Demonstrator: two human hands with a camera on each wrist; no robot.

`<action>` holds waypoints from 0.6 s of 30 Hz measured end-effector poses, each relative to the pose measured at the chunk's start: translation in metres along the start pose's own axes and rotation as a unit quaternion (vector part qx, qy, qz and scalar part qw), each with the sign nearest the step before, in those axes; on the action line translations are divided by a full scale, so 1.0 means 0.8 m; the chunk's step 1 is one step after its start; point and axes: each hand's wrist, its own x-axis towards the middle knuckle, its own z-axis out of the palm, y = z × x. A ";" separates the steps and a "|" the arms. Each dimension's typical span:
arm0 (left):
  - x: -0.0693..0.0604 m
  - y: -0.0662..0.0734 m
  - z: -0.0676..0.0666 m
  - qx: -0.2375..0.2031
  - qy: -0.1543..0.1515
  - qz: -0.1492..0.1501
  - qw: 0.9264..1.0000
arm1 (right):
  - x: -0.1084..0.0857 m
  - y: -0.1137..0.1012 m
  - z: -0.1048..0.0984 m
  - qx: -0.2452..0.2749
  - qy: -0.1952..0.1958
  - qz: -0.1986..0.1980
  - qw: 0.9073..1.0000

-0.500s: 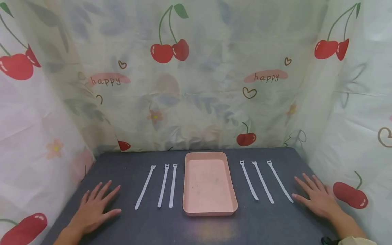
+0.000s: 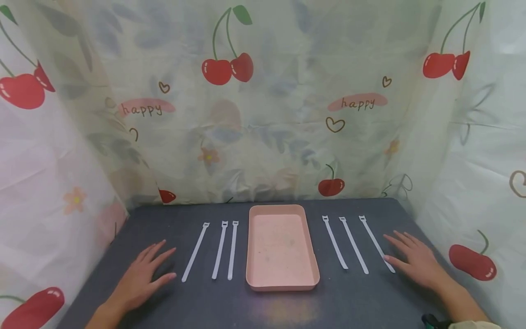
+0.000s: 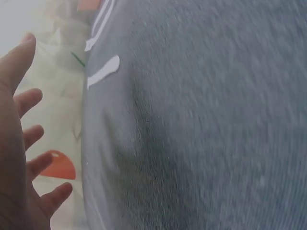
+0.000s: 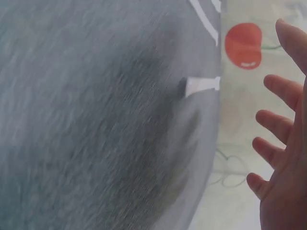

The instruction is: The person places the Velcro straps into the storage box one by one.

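My left hand [image 2: 137, 278] is held over the left of the table, fingers spread and holding nothing. Nearest to it lies a white cable tie [image 2: 195, 252], with two more white ties [image 2: 219, 250] closer to the tray. On the opposite side my right hand [image 2: 417, 262] is also spread and holds nothing. Its thumb tip overlaps the outermost right cable tie [image 2: 374, 240] in the head view; contact cannot be told. Two other ties [image 2: 354, 246] lie between that one and the tray. Shadows on the table show beneath both hands in the wrist views.
A shallow pink tray [image 2: 283, 288] sits mid-table between the two groups of ties. The dark grey table [image 2: 205, 306] is bordered at the back and sides by a cherry-patterned curtain [image 2: 279, 114].
Both hands have moved inward toward the ties, the left to the right and the right to the left. The ties and tray stay in place.
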 end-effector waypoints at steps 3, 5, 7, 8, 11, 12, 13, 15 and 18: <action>0.002 0.008 0.003 -0.025 0.003 -0.012 1.000 | 0.005 -0.014 -0.003 0.008 0.013 -0.009 1.000; 0.004 0.013 0.004 -0.043 -0.001 -0.026 0.999 | 0.009 -0.023 -0.004 0.016 0.016 -0.007 1.000; 0.006 0.018 0.007 -0.064 -0.005 -0.039 0.997 | 0.013 -0.030 -0.003 0.023 0.019 -0.004 1.000; 0.007 0.022 0.007 -0.075 -0.005 -0.042 0.996 | 0.015 -0.033 -0.003 0.030 0.019 -0.002 0.999; 0.010 0.030 0.011 -0.103 0.001 -0.044 0.994 | 0.020 -0.041 0.000 0.043 0.028 0.003 0.999; 0.011 0.033 0.012 -0.113 0.007 -0.041 0.993 | 0.021 -0.043 0.002 0.049 0.031 0.005 0.998; 0.012 0.035 0.014 -0.123 0.013 -0.037 0.992 | 0.022 -0.044 0.003 0.055 0.034 0.006 0.998; 0.014 0.040 0.017 -0.141 0.024 -0.032 0.989 | 0.025 -0.047 0.006 0.066 0.044 0.007 0.997; 0.019 0.048 0.022 -0.169 0.044 -0.024 0.984 | 0.029 -0.052 0.011 0.078 0.074 0.004 0.994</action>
